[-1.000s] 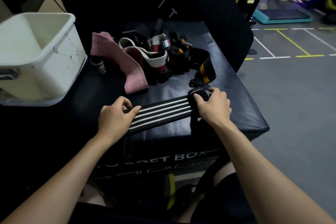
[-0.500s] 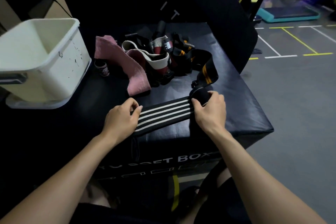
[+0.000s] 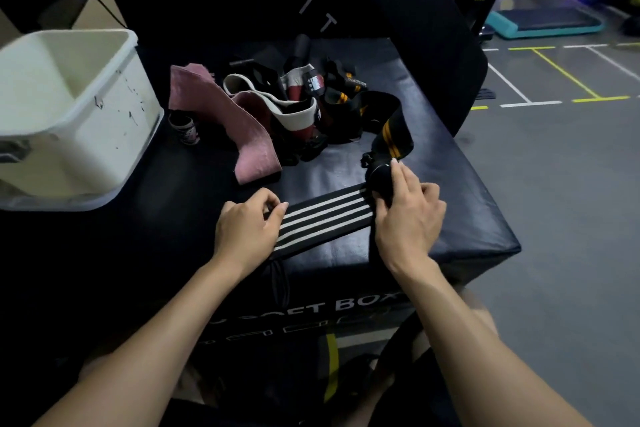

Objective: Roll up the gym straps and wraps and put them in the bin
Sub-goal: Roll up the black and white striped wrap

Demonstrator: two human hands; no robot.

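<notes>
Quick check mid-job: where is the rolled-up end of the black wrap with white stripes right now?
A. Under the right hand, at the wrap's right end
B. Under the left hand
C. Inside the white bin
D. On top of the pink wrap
A: the right hand grips the dark rolled end of the striped wrap, while the left hand holds down the flat part.
</notes>
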